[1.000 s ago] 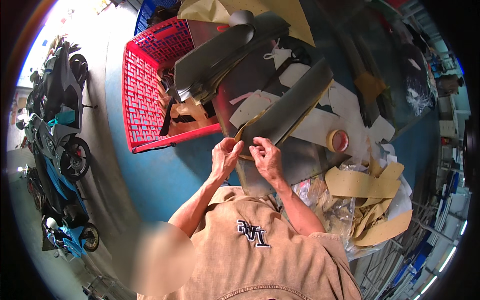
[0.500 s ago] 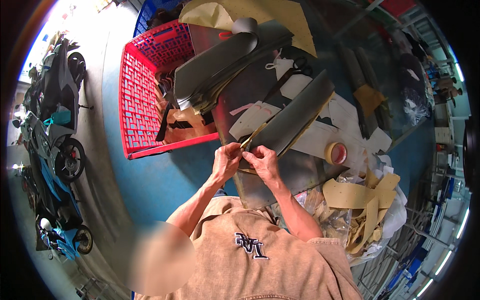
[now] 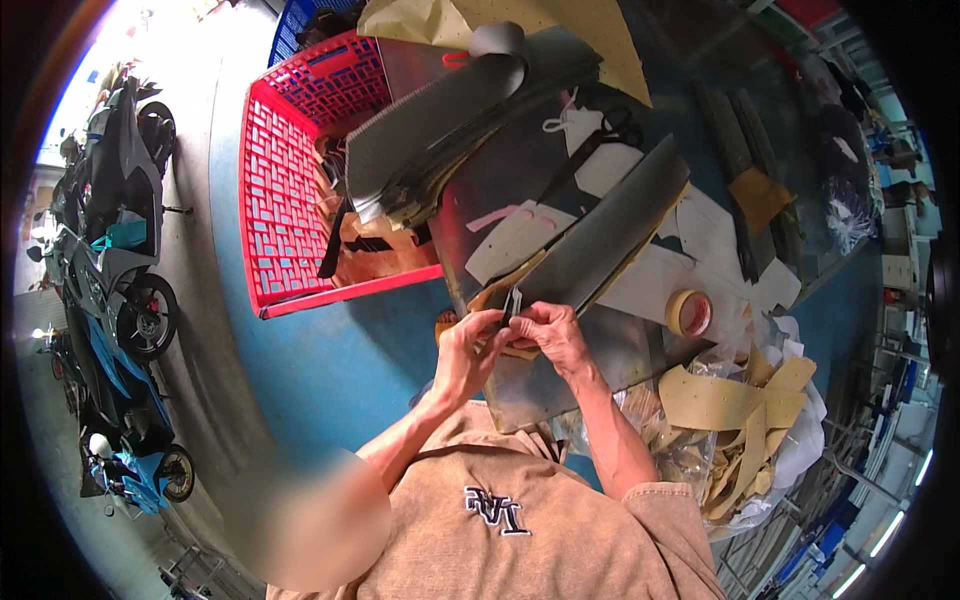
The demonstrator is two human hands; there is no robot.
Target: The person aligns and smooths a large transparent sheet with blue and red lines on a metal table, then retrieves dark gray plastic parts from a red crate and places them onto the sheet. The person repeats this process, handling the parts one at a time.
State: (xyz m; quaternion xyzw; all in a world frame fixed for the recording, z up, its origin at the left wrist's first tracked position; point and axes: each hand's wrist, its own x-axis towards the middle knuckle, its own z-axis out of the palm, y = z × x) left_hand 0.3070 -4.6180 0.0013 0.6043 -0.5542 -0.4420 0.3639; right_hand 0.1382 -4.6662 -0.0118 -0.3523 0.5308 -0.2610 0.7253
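My left hand and my right hand meet over the near edge of the table, both with pinched fingers. Between their fingertips stands a small dark strip with pale edges; its exact kind is too small to make out. Just beyond the fingers lies a stack of long grey strips with tan undersides, slanting away to the right. Pale cut pieces and a roll of tan tape are around it. Dark-handled scissors rest farther back.
A red plastic crate with scraps stands left of the table. A larger pile of grey sheets lies at the back. Bags of tan offcuts sit at the right. Motorbikes are parked far left.
Both hands have shifted slightly right and lower, and the small pale-edged strip now stands up between the fingertips. The view has moved a little.
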